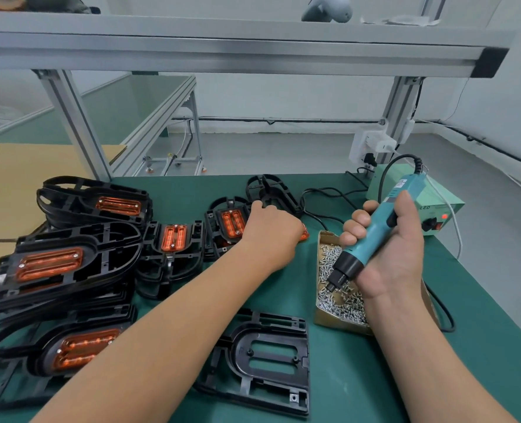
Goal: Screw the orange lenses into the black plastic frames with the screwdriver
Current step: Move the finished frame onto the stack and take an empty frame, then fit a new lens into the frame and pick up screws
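Right hand (396,254) has the teal screwdriver (375,236) in a full grip, fingers and thumb wrapped round the body, black nose angled down-left with the tip just above the cardboard box of screws (340,303). Tip contact with the screws can't be judged. Left hand (271,230) reaches forward, palm down, over the middle of the green surface (359,377), fingers bent at the far end and touching a black frame (271,187) at the back. An orange lens (305,234) pokes out from under its right edge; can't tell if the grip actually closes on it. Just left of that hand sits a frame with lens fitted (228,222). An empty black frame (268,361) lies flat near the front between the two forearms, lens slot open. Stacked frames with lenses (64,270) are piled along the left side. A green power unit (436,209) stands at the right rear, and a black cable (445,315) runs beside the box.
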A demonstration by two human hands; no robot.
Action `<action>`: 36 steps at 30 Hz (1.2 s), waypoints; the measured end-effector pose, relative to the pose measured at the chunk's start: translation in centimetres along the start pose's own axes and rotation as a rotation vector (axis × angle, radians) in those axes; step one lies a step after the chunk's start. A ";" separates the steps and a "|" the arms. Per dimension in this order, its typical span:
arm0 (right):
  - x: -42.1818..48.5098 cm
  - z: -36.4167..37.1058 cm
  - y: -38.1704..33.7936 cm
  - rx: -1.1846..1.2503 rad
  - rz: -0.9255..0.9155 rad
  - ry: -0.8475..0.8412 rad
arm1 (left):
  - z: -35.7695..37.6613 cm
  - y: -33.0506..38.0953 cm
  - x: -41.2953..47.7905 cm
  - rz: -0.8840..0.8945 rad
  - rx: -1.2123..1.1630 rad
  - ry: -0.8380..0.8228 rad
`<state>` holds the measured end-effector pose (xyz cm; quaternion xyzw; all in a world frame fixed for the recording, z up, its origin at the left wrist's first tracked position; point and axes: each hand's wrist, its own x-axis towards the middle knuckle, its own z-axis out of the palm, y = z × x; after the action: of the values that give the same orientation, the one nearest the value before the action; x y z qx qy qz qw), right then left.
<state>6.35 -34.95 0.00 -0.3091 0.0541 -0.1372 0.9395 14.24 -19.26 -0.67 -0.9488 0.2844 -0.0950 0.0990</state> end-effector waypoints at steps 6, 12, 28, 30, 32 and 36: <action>-0.2 0.1 0.0 0.002 -0.003 0.004 | -0.9 -0.2 -1.6 -0.021 -0.042 0.095; -0.2 0.1 -0.1 0.000 -0.021 -0.002 | -2.8 -2.3 -6.3 0.049 -0.194 0.204; -0.4 0.3 0.1 -0.036 -0.023 -0.001 | -2.5 -2.6 -17.3 0.317 -0.533 -0.028; -0.4 0.3 0.1 -0.035 -0.022 -0.002 | -2.7 -2.6 -17.5 0.319 -0.537 -0.027; -0.4 0.3 0.1 -0.041 -0.026 0.003 | -2.8 -2.5 -17.7 0.323 -0.555 -0.034; -0.5 0.4 0.2 -0.046 -0.023 0.001 | -2.9 -2.8 -18.3 0.324 -0.561 -0.044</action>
<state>6.00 -34.41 0.20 -0.3310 0.0544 -0.1468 0.9305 0.00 -7.19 0.51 -0.8832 0.4448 0.0244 -0.1463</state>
